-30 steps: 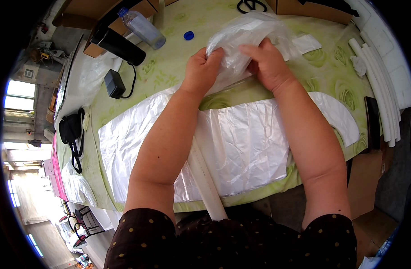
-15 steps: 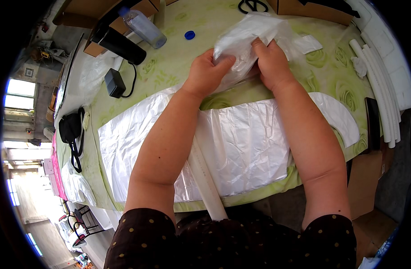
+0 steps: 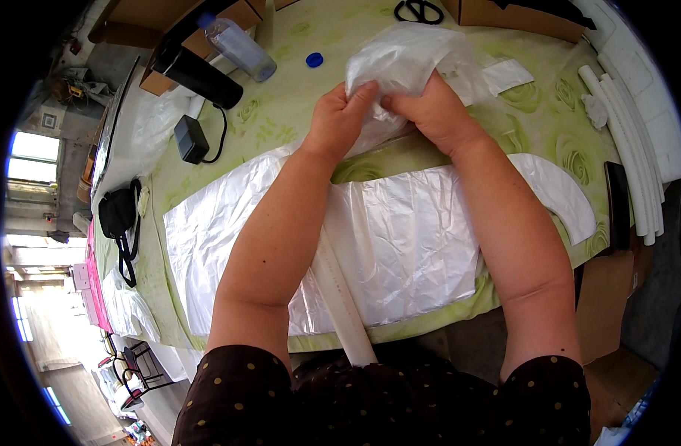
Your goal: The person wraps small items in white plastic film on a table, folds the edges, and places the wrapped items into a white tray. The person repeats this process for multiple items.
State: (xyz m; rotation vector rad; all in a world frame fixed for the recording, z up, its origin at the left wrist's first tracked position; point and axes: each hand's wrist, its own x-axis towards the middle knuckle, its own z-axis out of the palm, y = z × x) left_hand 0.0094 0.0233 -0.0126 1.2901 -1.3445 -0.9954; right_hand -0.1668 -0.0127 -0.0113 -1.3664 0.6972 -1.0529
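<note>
A thin, see-through plastic bag (image 3: 415, 59) is bunched up over the far middle of the table. My left hand (image 3: 339, 119) grips its near left edge, the thumb pressed against the fingers. Close beside it my right hand (image 3: 436, 115) pinches the film, with its thumb pointing toward the left hand; some fingers of both are hidden by the plastic. Below my forearms lies a wide, wrinkled piece of white plastic film (image 3: 400, 238). A white tube (image 3: 340, 297) slants across that film from the near table edge and passes under my left forearm.
Far left are a black cylinder (image 3: 199, 74), a clear bottle (image 3: 240, 48), a black power adapter (image 3: 191, 139) and a blue cap (image 3: 314, 59). Black scissors (image 3: 419, 11) lie at the back. White tubes (image 3: 627, 149) line the right edge; a black pouch (image 3: 119, 212) sits left.
My right hand has shifted slightly left and nearer me, its thumb now close to my left hand. The bag has puffed into a rounder shape.
</note>
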